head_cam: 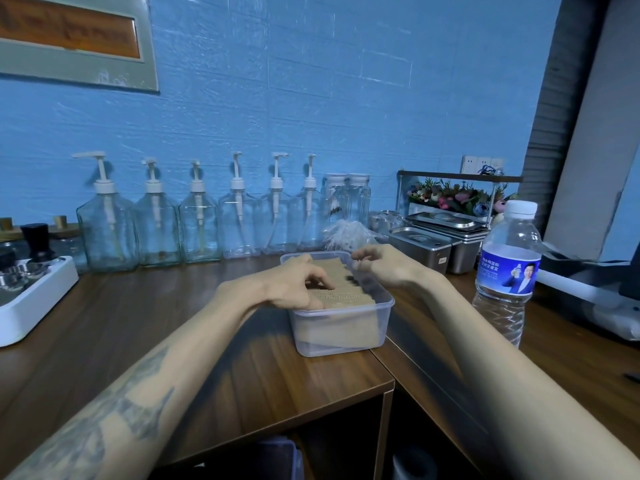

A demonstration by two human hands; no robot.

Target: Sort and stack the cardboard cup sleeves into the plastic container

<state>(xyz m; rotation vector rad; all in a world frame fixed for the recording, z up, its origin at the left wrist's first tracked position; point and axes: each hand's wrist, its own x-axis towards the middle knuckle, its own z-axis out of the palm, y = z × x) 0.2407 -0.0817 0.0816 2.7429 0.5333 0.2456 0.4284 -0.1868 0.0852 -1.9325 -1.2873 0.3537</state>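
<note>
A clear plastic container (341, 336) stands on the wooden counter near its front corner. Several brown cardboard cup sleeves (341, 299) stand on edge inside it in a row running front to back. My left hand (294, 287) lies over the left part of the row, its curled fingertips touching the tops of the sleeves. My right hand (377, 263) hovers over the container's far right rim, fingers loosely curled, and I see nothing held in it.
A water bottle (507, 268) stands just right of the container. Several empty pump bottles (199, 223) line the blue wall behind. Steel pans (426, 245) sit at the back right, a white tray (33, 304) with tampers at the left. The counter edge is close in front.
</note>
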